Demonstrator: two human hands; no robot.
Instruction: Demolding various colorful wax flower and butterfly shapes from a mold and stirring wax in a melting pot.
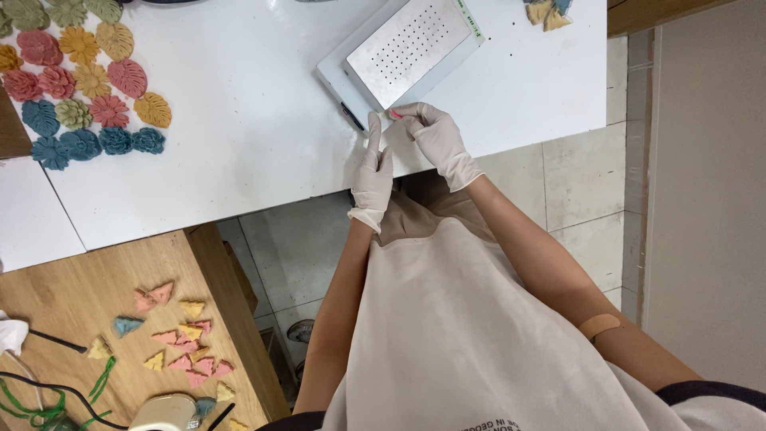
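Both my hands wear white gloves and meet at the near edge of a white table (pixel 239 104). My right hand (pixel 435 136) pinches a small pink piece (pixel 395 115) between fingertips. My left hand (pixel 373 169) reaches up beside it, its index finger extended and touching the table close to the pink piece. Just beyond the fingers sits a grey flat device with a perforated metal plate (pixel 407 44), tilted diagonally.
Several coloured flower and leaf shapes (pixel 80 80) lie at the table's left. A few more shapes (pixel 546 12) sit at the top right. A wooden surface (pixel 104 279) below left holds small coloured triangular pieces (pixel 187 351), green cords and a white object. Tiled floor lies beneath.
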